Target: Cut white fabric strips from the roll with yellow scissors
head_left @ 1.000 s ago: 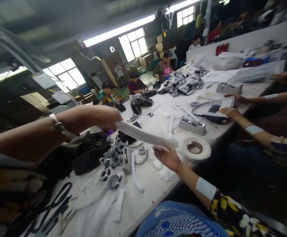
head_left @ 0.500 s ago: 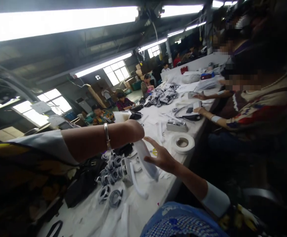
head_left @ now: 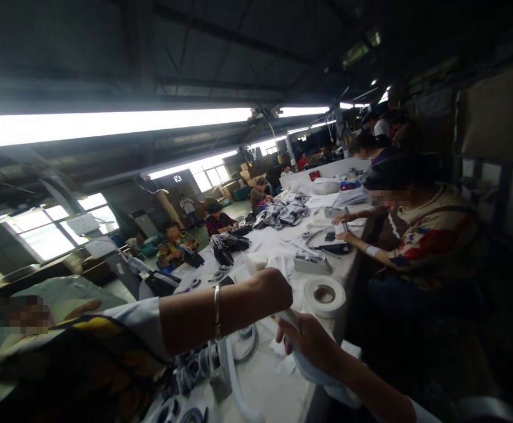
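My left hand (head_left: 274,292) is bent down at the wrist over the table, a bracelet on its arm, and most of its fingers are hidden from me. It looks closed on the upper end of a long, soft white strip (head_left: 305,363), folded or bundled. Lower right of it, my right hand (head_left: 313,343) curls its fingers round the same strip. The strip hangs slanting past the table's edge, partly behind my right forearm. Beside the hands lies a large white roll (head_left: 324,296) of tape or band.
A grey dispenser (head_left: 312,264) stands beyond the roll. Coiled grey straps (head_left: 194,364) and a bent white strip (head_left: 238,388) lie below my left forearm. A co-worker (head_left: 432,235) sits at the right edge of the white table (head_left: 278,399); others sit across it. Dark bags (head_left: 227,244) lie farther back.
My view has tilted upward. My right hand, spread beside the white strip before, has closed round it. The strip's lower end has swung right, towards the table's edge.
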Motion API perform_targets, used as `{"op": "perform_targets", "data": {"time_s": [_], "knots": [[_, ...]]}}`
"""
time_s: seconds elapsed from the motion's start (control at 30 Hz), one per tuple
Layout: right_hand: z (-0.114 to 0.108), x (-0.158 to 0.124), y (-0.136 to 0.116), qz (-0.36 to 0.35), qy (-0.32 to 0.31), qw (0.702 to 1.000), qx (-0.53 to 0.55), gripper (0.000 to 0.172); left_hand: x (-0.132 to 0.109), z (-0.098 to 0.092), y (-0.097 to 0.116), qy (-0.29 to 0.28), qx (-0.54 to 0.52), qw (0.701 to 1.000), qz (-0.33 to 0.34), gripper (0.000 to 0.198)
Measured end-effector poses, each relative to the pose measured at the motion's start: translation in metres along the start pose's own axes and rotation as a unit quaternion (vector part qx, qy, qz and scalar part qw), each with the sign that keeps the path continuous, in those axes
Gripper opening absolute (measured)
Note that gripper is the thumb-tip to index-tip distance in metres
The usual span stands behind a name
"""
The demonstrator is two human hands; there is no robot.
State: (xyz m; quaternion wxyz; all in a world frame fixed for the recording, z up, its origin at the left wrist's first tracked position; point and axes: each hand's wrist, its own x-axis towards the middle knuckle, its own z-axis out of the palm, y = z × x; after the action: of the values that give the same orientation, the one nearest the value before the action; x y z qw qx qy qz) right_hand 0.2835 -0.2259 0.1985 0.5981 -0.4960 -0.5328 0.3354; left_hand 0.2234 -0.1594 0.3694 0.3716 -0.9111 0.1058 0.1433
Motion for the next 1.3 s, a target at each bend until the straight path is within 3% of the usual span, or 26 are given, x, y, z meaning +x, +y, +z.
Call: {"op": "perform_targets", "data": {"time_s": [0.13, 0.23, 0.3, 0.43, 0.53, 0.6, 0.67, 0.77, 0.83, 0.9, 0.97, 1.03, 1.3], "knots": [[-0.016, -0.015, 0.013, 0.013, -0.016, 1.0, -0.017, 0.05, -0.024, -0.023, -0.013, -0.016, -0.021, 0.999, -0.043, 0.017], [-0.023, -0.023, 0.02, 0.034, -0.055, 0.998, 0.015, 0.05, -0.042, -0.023, -0.036, 0.004, -0.16, 0.985, -0.062, 0.018], [-0.025, -0.026, 0.02, 0.06, -0.092, 0.993, 0.051, 0.05, -0.051, -0.015, -0.051, 0.035, -0.302, 0.95, -0.071, 0.021], [-0.026, -0.031, 0.016, 0.109, -0.167, 0.972, 0.123, 0.052, -0.061, 0.014, -0.065, 0.114, -0.53, 0.835, -0.096, 0.024], [-0.027, -0.036, 0.014, 0.119, -0.189, 0.962, 0.159, 0.05, -0.059, 0.036, -0.054, 0.151, -0.673, 0.715, -0.118, 0.034], [-0.028, -0.04, 0.014, 0.127, -0.178, 0.961, 0.172, 0.047, -0.052, 0.05, -0.037, 0.179, -0.777, 0.591, -0.121, 0.039], [-0.028, -0.043, 0.017, 0.135, -0.162, 0.961, 0.178, 0.046, -0.04, 0.064, -0.014, 0.22, -0.857, 0.449, -0.122, 0.044], [-0.026, -0.045, 0.024, 0.149, -0.14, 0.962, 0.182, 0.047, -0.019, 0.082, 0.021, 0.277, -0.913, 0.266, -0.136, 0.048], [-0.025, -0.044, 0.028, 0.171, -0.126, 0.96, 0.183, 0.048, -0.004, 0.09, 0.041, 0.297, -0.927, 0.173, -0.152, 0.046], [-0.025, -0.042, 0.032, 0.196, -0.12, 0.956, 0.184, 0.05, 0.01, 0.095, 0.055, 0.303, -0.931, 0.109, -0.171, 0.045], [-0.027, -0.039, 0.034, 0.211, -0.117, 0.953, 0.185, 0.052, 0.023, 0.097, 0.062, 0.305, -0.93, 0.069, -0.195, 0.047], [-0.032, -0.035, 0.037, 0.215, -0.113, 0.951, 0.19, 0.052, 0.034, 0.096, 0.062, 0.31, -0.924, 0.052, -0.216, 0.047], [-0.069, -0.016, 0.052, 0.211, -0.101, 0.947, 0.222, 0.051, 0.076, 0.091, 0.042, 0.324, -0.918, 0.053, -0.224, 0.048]]}}
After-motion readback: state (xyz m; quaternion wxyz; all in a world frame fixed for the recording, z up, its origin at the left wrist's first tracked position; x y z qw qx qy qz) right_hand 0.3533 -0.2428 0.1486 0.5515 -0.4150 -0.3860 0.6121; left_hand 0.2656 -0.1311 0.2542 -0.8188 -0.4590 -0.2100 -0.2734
